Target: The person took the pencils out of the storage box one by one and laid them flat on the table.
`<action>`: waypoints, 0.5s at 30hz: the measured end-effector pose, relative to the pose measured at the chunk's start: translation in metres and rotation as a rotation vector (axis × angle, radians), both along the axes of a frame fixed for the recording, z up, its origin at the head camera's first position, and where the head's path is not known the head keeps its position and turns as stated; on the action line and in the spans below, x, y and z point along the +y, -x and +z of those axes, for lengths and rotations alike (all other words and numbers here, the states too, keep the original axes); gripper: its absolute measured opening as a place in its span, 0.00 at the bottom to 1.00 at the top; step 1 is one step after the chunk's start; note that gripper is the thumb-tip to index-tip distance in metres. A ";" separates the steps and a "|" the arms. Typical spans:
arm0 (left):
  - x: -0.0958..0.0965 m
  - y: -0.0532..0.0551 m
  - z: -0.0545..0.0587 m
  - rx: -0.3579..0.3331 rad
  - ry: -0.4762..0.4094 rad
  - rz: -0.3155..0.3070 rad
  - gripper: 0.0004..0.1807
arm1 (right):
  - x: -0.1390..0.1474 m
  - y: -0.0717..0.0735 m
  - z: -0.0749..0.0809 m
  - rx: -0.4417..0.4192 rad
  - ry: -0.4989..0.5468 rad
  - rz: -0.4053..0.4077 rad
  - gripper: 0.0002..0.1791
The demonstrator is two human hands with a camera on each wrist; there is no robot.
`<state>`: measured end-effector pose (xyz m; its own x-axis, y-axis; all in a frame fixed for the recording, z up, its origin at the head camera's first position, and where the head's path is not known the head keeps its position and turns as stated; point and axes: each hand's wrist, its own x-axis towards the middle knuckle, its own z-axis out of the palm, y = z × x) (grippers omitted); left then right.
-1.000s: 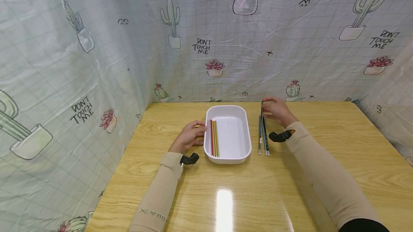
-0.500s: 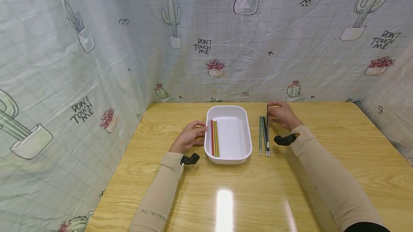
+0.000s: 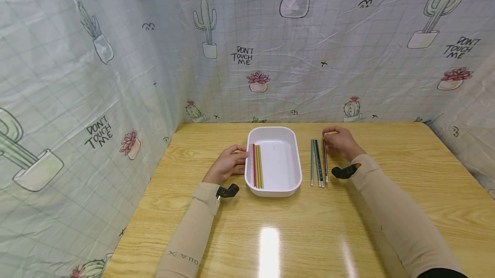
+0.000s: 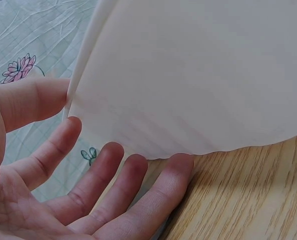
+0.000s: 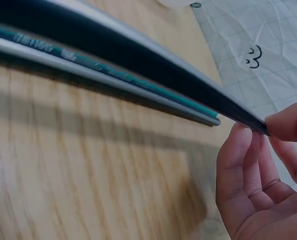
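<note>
In the right wrist view, the slim, glossy black pencil (image 5: pixel 138 57) runs off past ten o'clock; the thin dark-green pencil's (image 5: pixel 108 70) lettering (image 5: pixel 33 43) blurs. The left wrist view crops the white, round-cornered tray (image 4: pixel 188 75) from twelve to three.

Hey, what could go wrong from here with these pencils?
The right hand pinches the dark pencil near one end, so it might swing or slip. The neighbouring pencils lie close by and could roll if nudged. The left hand touches the white tray and might shift it.
</note>
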<state>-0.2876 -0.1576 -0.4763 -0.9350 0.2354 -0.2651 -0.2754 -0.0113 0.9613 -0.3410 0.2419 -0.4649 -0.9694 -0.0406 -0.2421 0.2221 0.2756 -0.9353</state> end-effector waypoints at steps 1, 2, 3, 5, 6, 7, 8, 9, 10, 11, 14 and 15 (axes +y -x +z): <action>0.000 0.000 0.000 -0.001 -0.001 0.002 0.17 | 0.000 0.000 -0.001 0.002 -0.004 0.000 0.27; 0.000 0.000 0.000 -0.002 -0.001 0.004 0.16 | 0.000 -0.001 -0.001 0.002 -0.007 0.001 0.27; 0.000 0.000 0.000 -0.003 -0.003 0.006 0.15 | -0.001 -0.001 -0.002 0.006 -0.013 0.005 0.27; 0.000 0.000 0.000 -0.007 -0.008 0.015 0.13 | -0.002 -0.002 -0.003 0.009 -0.021 0.009 0.27; 0.000 0.000 -0.001 -0.006 -0.007 0.018 0.12 | -0.002 -0.002 -0.003 0.010 -0.025 0.009 0.27; 0.000 0.000 -0.001 -0.006 -0.007 0.021 0.11 | -0.002 -0.002 -0.003 0.010 -0.027 0.007 0.27; 0.000 0.000 0.000 -0.006 -0.007 0.023 0.11 | -0.003 -0.002 -0.003 0.008 -0.031 0.007 0.27; 0.000 0.000 0.000 -0.006 -0.007 0.023 0.11 | -0.004 -0.002 -0.003 0.007 -0.035 0.005 0.27; 0.000 0.000 0.000 -0.006 -0.005 0.024 0.11 | -0.004 -0.002 -0.004 0.007 -0.039 0.003 0.27; 0.000 0.000 0.001 -0.005 -0.003 0.023 0.11 | -0.005 -0.002 -0.004 0.007 -0.043 0.000 0.26; 0.000 0.000 0.001 -0.003 -0.001 0.021 0.12 | -0.006 -0.001 -0.006 0.007 -0.058 0.002 0.26; 0.000 0.000 0.001 -0.002 0.000 0.019 0.12 | -0.007 0.000 -0.007 0.008 -0.064 -0.001 0.26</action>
